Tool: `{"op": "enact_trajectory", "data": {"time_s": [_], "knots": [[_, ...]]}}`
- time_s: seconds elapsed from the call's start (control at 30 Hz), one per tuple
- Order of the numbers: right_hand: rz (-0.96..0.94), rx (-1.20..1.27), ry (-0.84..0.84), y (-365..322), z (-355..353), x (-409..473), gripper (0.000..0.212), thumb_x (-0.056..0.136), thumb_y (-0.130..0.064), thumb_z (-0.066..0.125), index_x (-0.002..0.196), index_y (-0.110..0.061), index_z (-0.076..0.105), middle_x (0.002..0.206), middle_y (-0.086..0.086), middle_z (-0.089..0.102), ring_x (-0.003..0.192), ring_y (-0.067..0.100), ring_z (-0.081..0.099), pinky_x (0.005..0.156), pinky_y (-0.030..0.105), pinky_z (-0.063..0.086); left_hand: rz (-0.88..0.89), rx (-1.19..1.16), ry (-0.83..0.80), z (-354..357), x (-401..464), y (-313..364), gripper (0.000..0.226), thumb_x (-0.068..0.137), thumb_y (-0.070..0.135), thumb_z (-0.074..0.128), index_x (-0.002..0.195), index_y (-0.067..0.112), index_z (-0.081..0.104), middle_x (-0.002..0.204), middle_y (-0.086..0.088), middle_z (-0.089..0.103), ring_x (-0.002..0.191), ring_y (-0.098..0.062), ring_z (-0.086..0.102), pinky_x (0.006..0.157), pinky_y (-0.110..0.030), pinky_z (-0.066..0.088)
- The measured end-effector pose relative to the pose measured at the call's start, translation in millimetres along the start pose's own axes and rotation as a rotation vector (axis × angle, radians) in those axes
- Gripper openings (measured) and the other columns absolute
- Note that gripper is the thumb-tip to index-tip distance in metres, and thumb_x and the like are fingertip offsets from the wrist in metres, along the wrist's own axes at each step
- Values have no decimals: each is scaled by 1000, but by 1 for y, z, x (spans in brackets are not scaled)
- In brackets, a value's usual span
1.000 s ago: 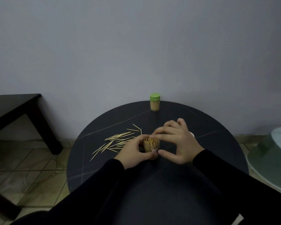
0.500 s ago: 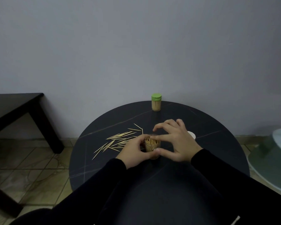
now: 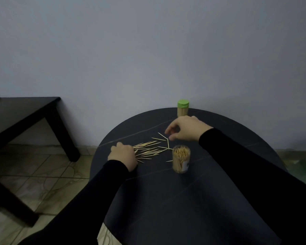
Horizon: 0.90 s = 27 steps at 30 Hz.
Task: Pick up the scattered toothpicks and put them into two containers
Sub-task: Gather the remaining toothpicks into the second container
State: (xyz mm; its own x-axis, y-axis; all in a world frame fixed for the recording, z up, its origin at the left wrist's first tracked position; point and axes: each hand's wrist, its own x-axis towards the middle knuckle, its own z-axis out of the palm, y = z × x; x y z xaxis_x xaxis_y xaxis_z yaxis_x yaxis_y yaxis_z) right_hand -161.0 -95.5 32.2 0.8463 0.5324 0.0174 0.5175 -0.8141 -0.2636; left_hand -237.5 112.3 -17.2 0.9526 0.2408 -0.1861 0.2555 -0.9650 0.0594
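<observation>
It looked like a home room — a plain wall (image 3: 148, 50), tiled floor (image 3: 42, 174), a dark side table (image 3: 21, 110) and a round table (image 3: 166, 200).

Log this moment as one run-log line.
left hand: on scattered toothpicks | right hand: above pile | open container: upright, released

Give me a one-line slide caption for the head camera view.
Both hands, left hand and right hand, reach into scattered toothpicks beside an open, nearly full container on a dark round table.
</observation>
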Motion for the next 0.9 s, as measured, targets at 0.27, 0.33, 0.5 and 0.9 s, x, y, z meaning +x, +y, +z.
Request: {"op": "enact_trajectory", "data": {"time_s": [0.27,0.33,0.5,0.9], "knots": [[71,141,-305,34,34,18,39,81,-13,72,116,-29,64,91,-8,61,84,8,58,68,16,42,-35,-93,15,15,8,-8,45,94,42,53,123,7,55,124,-13,45,111,-30,53,93,-37,46],[61,152,-286,35,38,19,41,82,-18,73,120,-30,63,95,-9,61,89,6,57,72,18,43,-2,-101,50,15,13,-8,39,92,40,56,116,9,61,114,-9,55,102,-26,58,85,-34,48],[25,269,-221,37,50,18,32,82,-36,73,113,-31,69,100,-13,63,92,2,56,75,17,43,37,-167,163,14,14,-2,21,91,31,61,102,17,71,99,-3,69,91,-21,64,79,-33,53],[-59,-67,70,29,60,35,33,88,-49,60,118,-36,59,122,-10,55,116,12,46,102,39,32,189,-217,226,15,31,2,38,92,38,58,129,27,56,127,2,47,116,-18,49,93,-33,45]]}}
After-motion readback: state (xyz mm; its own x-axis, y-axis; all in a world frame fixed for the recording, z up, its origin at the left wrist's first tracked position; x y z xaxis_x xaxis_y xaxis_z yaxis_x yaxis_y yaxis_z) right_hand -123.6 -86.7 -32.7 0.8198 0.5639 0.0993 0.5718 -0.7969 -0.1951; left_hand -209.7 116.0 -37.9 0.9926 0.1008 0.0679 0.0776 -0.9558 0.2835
